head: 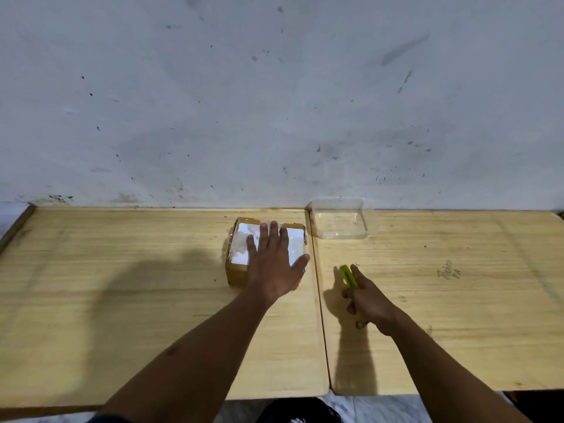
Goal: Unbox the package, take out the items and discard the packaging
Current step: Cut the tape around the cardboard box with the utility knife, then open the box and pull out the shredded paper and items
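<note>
Lay flat under the left hand [272,264]: a small brown cardboard package [236,271], taped over, with a white shipping label [241,242] across its top. Printed something on that label, but too blurred to read. Pressed down on the lid with palm flat and fingers spread wide, thumb pointing right toward the seam between the two tabletops.

Closed around a yellow-green box cutter [348,274] just right of that seam: the right hand [367,300], index finger stretched along the tool's back, the tip aimed forward and a little left toward the package, well short of touching it. Could not tell whether a blade was out.

Stood beyond the right hand, against the wall: an empty clear plastic container [341,218], just right of the package's far corner and apart from it.

Bore some dark scribbled writing to the right of the right hand, illegible, on the right table [457,315]. Butted edge to edge with the left table [106,285], both of pale yellow wood grain. Rose behind them a grey-white wall [274,87], scuffed and speckled with dark marks. Left wide bare wood on either side of both hands, and more between the hands and the near edge.
</note>
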Motion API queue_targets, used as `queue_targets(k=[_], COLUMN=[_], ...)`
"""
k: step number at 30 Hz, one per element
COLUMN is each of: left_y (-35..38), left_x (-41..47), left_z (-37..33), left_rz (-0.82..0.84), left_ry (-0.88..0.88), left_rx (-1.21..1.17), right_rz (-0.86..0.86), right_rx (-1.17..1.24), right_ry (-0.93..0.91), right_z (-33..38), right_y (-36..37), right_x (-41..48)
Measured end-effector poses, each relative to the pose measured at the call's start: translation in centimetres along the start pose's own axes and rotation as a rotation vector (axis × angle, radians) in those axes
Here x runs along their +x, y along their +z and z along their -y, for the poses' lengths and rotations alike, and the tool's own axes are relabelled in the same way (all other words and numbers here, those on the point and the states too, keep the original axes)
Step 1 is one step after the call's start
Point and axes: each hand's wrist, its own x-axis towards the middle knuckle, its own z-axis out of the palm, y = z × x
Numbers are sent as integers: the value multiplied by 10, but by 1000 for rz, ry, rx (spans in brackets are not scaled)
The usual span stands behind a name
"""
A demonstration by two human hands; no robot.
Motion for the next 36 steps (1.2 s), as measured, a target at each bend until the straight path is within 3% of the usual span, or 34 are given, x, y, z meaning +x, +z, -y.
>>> queue_targets(k=[6,11,14,16,20,24,29,31,33,35,36], left_y=[0,-4,-3,-3,-7,-8,-9,-13,-15,-19,-21], left_x=[0,-6,-16,-24,-50,-75,-72,-56,-44,-32,-25], left_z=[1,13,26,42,86,130,139,134,129,128,126], left_rz=[25,44,28,-52,-157,-124,-335,-306,-274,-232,-199], left_ry=[24,235,346,351,200,-70,-502,-667,-717,-686,-666], left_rx=[-33,-43,-49,-65,-168,-328,-874,-1072,-1232,-1346,-1364], right_rz=[-280,-370,-443,-347,-197,-156,45,14,-144,-293,-254], right_rx=[-417,-780,-571,-302,-333,-297,-565,-472,-337,-400,-502], right_ry=[-86,7,-251,-484,-725,-733,-889,-854,-835,-823,-749], right_z=[-39,-13,15,35,48,32,34,53,73,85,88], right_y=[-9,-7,12,35,84,135,182,176,157,134,124], right_x=[19,19,23,22,11,-20,-39,-38,-25,-2,11])
